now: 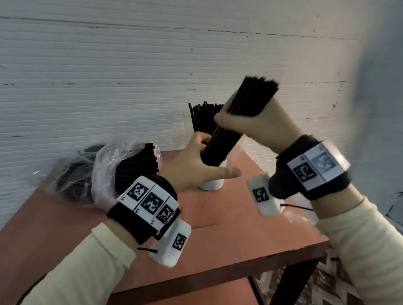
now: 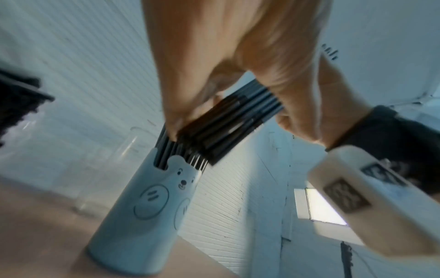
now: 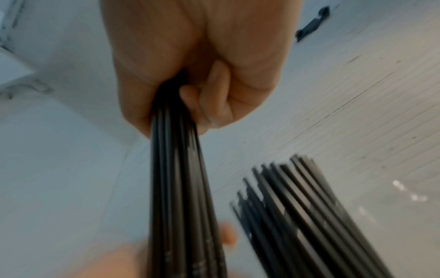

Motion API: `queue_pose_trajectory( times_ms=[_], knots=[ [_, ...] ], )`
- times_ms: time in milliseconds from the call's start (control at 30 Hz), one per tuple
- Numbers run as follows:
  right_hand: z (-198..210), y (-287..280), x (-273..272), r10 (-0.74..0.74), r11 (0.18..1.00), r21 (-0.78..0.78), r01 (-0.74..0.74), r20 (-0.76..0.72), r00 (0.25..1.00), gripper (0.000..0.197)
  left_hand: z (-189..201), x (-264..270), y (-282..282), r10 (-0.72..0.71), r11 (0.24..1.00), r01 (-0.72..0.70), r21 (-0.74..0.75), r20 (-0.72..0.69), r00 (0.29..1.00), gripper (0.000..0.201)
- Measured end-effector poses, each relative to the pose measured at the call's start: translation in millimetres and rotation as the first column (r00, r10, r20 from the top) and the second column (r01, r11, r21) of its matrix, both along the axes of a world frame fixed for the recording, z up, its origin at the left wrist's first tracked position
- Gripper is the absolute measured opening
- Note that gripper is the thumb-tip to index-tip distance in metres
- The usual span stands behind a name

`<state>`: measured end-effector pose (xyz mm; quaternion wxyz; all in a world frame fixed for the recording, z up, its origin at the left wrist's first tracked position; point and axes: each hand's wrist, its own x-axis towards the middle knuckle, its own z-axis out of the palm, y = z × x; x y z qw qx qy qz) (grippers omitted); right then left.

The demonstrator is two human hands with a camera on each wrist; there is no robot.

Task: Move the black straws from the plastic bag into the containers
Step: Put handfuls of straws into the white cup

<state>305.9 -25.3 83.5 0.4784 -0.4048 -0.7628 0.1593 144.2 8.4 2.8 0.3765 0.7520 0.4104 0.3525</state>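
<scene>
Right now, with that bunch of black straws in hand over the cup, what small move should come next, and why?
Probably ease the bundle straight down into the bear-faced cup. The right hand grips it tilted, its lower end at the rim, where the left hand guides it beside straws already standing inside.

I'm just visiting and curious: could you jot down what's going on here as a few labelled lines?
right hand: grips a tilted bundle of straws
left hand: fingers at the bundle's lower end, by the cup's mouth
cup: pale, bear face, already holds upright straws
bag: clear plastic, more straws inside, lying on the table
</scene>
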Motion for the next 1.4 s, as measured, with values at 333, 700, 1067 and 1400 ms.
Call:
queue_pose_trajectory(
  times_ms=[333, 700, 1067, 1400],
  knots=[
    [34, 38, 25, -0.131, 0.990, 0.029, 0.136, -0.133, 0.982, 0.011, -17, 18, 67, 0.154, 0.984, -0.159, -0.086, -0.059, 0.986, 0.136],
    [19, 70, 13, -0.106, 0.994, 0.033, 0.104, 0.105, 0.989, 0.019, -26, 13, 85, 0.102, 0.993, -0.100, -0.058, 0.022, 0.995, 0.083],
    [3, 83, 6, -0.106, 0.994, -0.005, 0.108, 0.160, 0.981, 0.030, -24, 11, 89, 0.093, 0.995, -0.093, -0.047, -0.005, 0.996, 0.088],
    [-10, 83, -4, -0.249, 0.962, -0.060, 0.267, 0.208, 0.946, 0.037, -21, 12, 81, 0.105, 0.994, -0.107, -0.034, -0.056, 0.993, 0.099]
  ],
)
